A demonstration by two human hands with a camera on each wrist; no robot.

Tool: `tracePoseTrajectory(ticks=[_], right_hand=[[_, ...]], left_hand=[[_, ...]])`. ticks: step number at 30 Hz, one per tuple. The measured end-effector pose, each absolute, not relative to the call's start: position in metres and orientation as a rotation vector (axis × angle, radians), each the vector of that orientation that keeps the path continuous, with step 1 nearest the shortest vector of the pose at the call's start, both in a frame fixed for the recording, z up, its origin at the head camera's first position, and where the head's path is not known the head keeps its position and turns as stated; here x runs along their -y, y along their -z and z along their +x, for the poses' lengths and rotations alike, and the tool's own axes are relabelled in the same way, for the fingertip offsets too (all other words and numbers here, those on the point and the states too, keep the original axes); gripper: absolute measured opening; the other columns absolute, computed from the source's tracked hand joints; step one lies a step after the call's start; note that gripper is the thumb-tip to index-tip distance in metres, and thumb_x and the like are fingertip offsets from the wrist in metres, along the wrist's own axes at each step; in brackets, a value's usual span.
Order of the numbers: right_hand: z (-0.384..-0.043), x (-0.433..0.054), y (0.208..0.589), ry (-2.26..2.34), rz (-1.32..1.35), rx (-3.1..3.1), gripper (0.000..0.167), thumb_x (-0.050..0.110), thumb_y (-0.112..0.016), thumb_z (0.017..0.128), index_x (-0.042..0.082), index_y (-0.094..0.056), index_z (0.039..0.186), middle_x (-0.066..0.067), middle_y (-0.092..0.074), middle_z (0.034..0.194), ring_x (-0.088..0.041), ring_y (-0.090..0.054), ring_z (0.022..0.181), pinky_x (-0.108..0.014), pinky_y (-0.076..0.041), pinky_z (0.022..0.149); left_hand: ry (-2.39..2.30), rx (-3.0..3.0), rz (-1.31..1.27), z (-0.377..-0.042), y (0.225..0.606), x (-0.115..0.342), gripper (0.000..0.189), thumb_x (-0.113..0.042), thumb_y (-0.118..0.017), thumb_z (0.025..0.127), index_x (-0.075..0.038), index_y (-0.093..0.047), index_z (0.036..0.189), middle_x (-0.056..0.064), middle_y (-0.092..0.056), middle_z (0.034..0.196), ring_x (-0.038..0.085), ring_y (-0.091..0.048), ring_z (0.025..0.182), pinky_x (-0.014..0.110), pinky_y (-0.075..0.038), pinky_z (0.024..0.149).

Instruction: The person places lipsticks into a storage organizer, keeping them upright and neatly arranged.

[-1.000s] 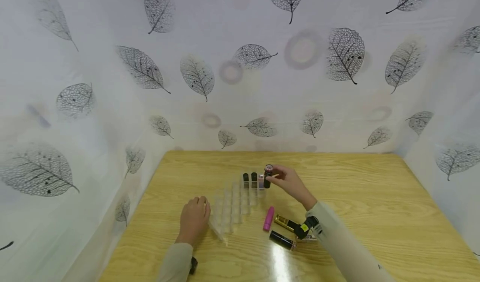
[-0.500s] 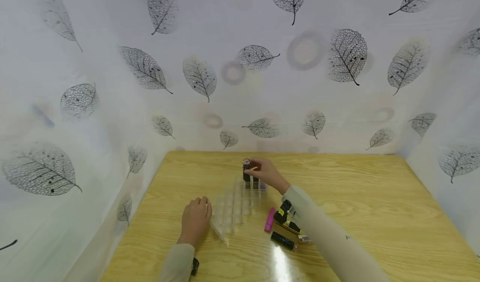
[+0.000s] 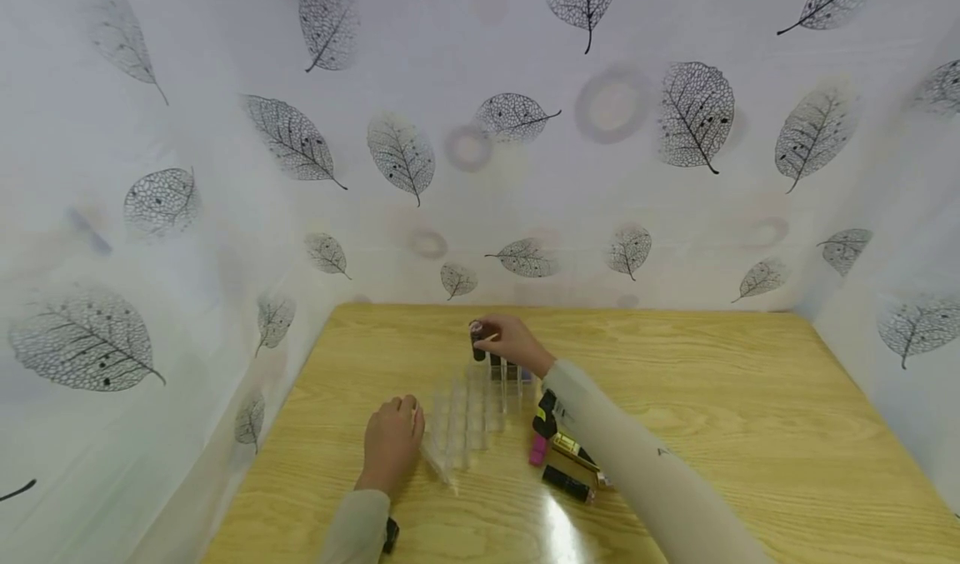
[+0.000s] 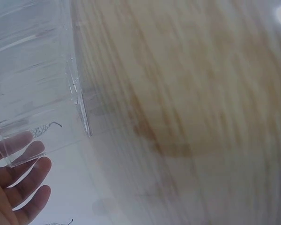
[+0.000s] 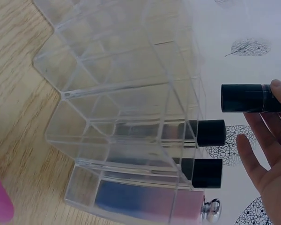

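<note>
My right hand [image 3: 516, 343] pinches a black lipstick tube [image 5: 243, 98] between thumb and fingers, above the back of a clear stepped lipstick organizer [image 3: 474, 421]. In the right wrist view, the tube's end points at the compartments and stays apart from them. Two black-capped lipsticks [image 5: 210, 133] and a blue-and-pink tube [image 5: 150, 199] with a silver knob fill neighbouring compartments at the organizer's right end. My left hand [image 3: 392, 443] rests at the organizer's left end. Its loosely extended fingers [image 4: 33, 180] lie against the clear wall in the left wrist view.
A pink tube [image 3: 537, 450], a gold-and-black lipstick [image 3: 567, 446] and a black tube [image 3: 567, 483] lie on the wooden table [image 3: 712, 414], partly under my right forearm. A leaf-patterned white curtain [image 3: 525, 181] stands behind and at both sides.
My right hand has carried the black lipstick leftward, from the organizer's right end past the two black-capped lipsticks. My left hand has stayed in place at the organizer.
</note>
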State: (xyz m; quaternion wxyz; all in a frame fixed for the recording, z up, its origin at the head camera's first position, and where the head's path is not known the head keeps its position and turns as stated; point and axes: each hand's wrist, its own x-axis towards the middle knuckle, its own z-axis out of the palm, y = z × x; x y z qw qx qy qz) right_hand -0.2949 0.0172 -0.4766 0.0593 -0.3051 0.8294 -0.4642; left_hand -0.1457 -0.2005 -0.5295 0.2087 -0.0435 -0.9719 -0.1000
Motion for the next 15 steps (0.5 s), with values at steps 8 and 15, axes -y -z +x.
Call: tracePoseTrajectory(ticks=[8,15], right_hand=[[-0.2897,-0.0152,0.4755,1.27,-0.889,-2.526,0.028,0.014,-0.064,0.088,0.004,-0.062,0.114,-0.01,-0.067,0.11,-0.023,-0.064,0.101,-0.041,-0.05,0.091],[-0.2909,-0.0128,0.4748,1.24,-0.931,-2.56,0.024,0.014,-0.066,0.087,0.006,-0.063,0.109,-0.009,-0.068,0.106,-0.022,-0.065,0.098,-0.042,-0.05,0.092]], left_hand=[[0.278,2.664,-0.145,-0.1435,0.5261,0.1979,0.011,-0.017,-0.062,0.088,-0.006,-0.063,0.088,0.008,-0.061,0.075,0.021,-0.058,0.063,0.036,-0.048,0.055],[0.26,2.668,-0.151,-0.1442,0.5272,0.1992,0.011,-0.018,-0.062,0.088,-0.007,-0.062,0.089,0.007,-0.061,0.075,0.02,-0.057,0.063,0.035,-0.048,0.055]])
